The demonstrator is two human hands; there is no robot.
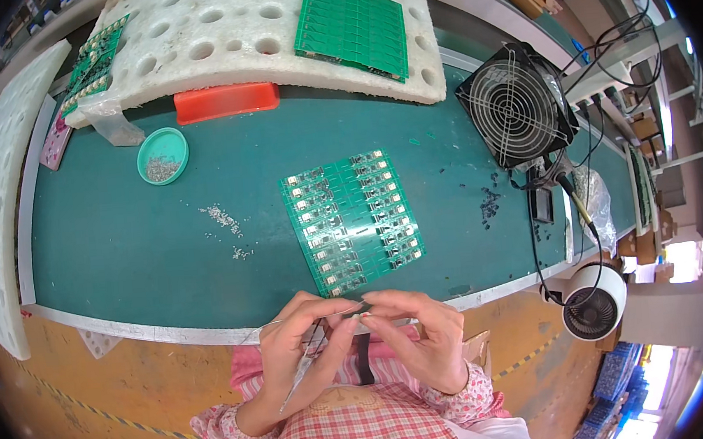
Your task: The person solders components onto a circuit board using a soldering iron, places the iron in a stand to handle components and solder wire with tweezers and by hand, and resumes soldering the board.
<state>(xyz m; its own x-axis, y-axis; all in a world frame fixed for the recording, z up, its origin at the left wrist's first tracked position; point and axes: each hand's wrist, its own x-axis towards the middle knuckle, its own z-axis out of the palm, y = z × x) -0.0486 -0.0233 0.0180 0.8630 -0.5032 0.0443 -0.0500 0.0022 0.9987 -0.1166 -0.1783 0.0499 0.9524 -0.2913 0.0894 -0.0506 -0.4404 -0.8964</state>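
Note:
Just past the bench's front edge, my left hand (300, 355) and my right hand (423, 342) meet at the fingertips, both closed in a pinch. Between them is a small dark part (363, 308), too small to name. A slim silvery tool (297, 382), its kind unclear, lies across my left palm, and a thin wire-like line runs out to the left from those fingers. Right beyond my hands lies a green circuit board panel (354, 223), flat on the bench, with rows of white and dark components along its two sides.
On the green bench (123, 254) lie small silvery pieces (223, 220) and black bits (490, 202). A round green dish (163, 156) holds similar silvery pieces. Behind are a red tray (227, 102) and a foam slab (213, 32) bearing another panel (353, 25). A fan (512, 108) stands right.

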